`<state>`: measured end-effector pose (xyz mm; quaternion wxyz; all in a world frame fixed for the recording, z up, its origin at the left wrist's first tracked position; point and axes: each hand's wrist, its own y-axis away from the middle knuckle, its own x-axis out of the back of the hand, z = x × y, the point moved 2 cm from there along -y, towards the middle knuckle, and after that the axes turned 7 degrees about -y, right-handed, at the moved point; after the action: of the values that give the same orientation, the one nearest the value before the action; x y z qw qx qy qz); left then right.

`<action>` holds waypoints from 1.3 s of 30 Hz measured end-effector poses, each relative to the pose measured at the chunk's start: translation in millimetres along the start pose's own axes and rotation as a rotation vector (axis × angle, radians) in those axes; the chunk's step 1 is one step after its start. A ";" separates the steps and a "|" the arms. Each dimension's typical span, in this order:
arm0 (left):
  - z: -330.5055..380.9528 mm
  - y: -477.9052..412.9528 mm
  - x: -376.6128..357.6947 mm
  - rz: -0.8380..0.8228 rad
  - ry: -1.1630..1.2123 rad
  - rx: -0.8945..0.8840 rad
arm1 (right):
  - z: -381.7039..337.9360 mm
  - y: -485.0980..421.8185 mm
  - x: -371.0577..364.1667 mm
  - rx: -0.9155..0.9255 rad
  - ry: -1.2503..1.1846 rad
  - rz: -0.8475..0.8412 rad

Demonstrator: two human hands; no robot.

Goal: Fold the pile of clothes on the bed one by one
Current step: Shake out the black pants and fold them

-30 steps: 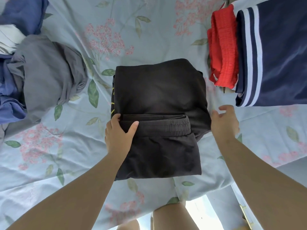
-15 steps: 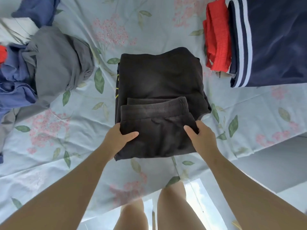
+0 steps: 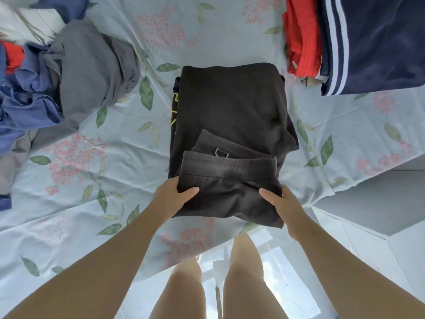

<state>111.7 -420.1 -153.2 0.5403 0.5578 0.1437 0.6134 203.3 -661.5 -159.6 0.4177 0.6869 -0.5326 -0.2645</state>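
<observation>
Floral bedsheet (image 3: 128, 157). Left: unfolded pile (image 3: 76, 72), grey and blue clothes, still to do. Right: folded stack (image 3: 372, 42), done. Centre: black garment (image 3: 230, 107), nearly folded; left hand (image 3: 170, 199), right hand (image 3: 282, 206) each grip its near edge, thumbs on top.

Arms extended forward; left hand (image 3: 170, 199), right hand (image 3: 282, 204) each pinch black garment (image 3: 230, 107); thumbs on top.
</observation>
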 end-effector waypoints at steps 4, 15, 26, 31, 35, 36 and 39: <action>23.7 -0.3 6.7 0.189 0.097 -0.176 | -15.9 -10.1 -3.6 0.130 0.089 0.110; 47.9 -43.4 19.2 0.074 0.202 0.080 | -50.4 -47.4 1.9 0.157 -0.017 0.166; 83.3 -49.6 64.6 0.122 0.615 -0.044 | -108.1 -33.9 -1.6 0.488 0.124 0.104; 86.3 -81.3 73.1 0.461 0.231 0.017 | -133.4 -68.6 -7.3 0.480 0.418 0.325; 79.0 -77.0 39.6 0.566 -0.431 -0.248 | -108.7 -60.3 -25.6 0.867 1.011 0.290; 75.2 -74.4 28.1 0.534 -0.507 -0.382 | -95.2 -58.2 -29.7 0.942 1.094 0.218; 49.9 -68.8 -1.3 0.357 -0.800 -0.579 | -51.1 -62.5 -25.5 0.973 1.378 0.030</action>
<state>187.9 -416.6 -190.8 0.5721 0.5922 -0.3464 0.4495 269.0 -617.0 -189.0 0.3101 0.7909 -0.2226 0.4783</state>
